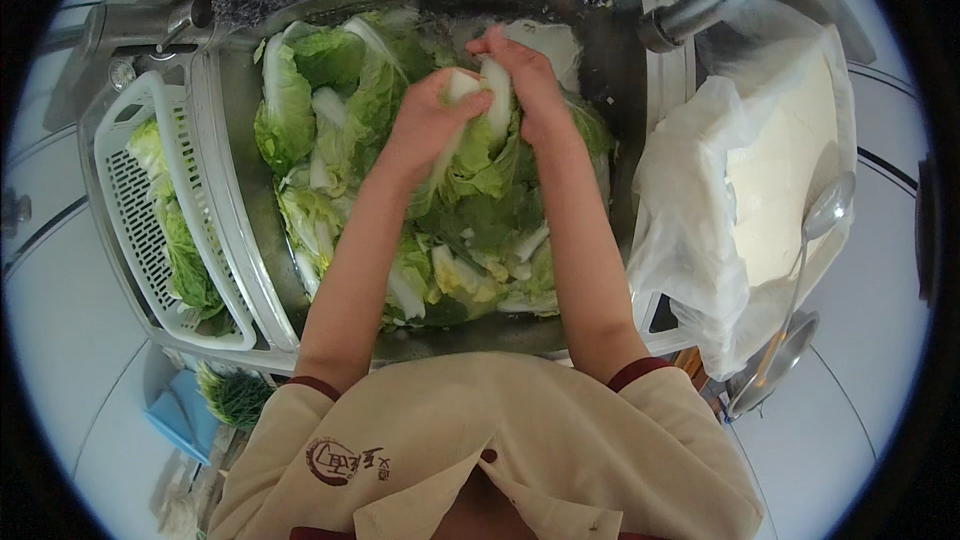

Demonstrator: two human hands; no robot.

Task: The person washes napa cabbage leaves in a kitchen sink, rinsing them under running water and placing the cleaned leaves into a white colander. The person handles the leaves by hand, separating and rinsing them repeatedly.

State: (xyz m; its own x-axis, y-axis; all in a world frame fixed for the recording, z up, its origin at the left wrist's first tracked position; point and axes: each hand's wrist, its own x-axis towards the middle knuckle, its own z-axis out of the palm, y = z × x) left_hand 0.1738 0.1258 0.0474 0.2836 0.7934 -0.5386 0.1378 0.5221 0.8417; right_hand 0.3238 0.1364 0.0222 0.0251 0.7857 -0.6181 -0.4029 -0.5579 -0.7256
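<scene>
Both hands are over the far middle of a metal sink (247,135) filled with water and loose napa cabbage leaves (337,90). My left hand (431,109) is closed around the white stem of a cabbage leaf, its thumb across it. My right hand (525,75) is beside it, fingers bent around another white cabbage stem (496,101); the green leaf parts hang between the wrists. More leaves float around and below both forearms. A pale flat piece (551,49), which I cannot identify, lies in the water beyond my right hand.
At the left, a white plastic basket (180,157) holds cabbage leaves. A metal faucet (697,7) reaches over the sink's far right corner. On the right stands a container lined with cloth or plastic film (682,187), holding a pale mass (772,187) and a metal ladle (829,206). A metal bowl (799,349) is near it.
</scene>
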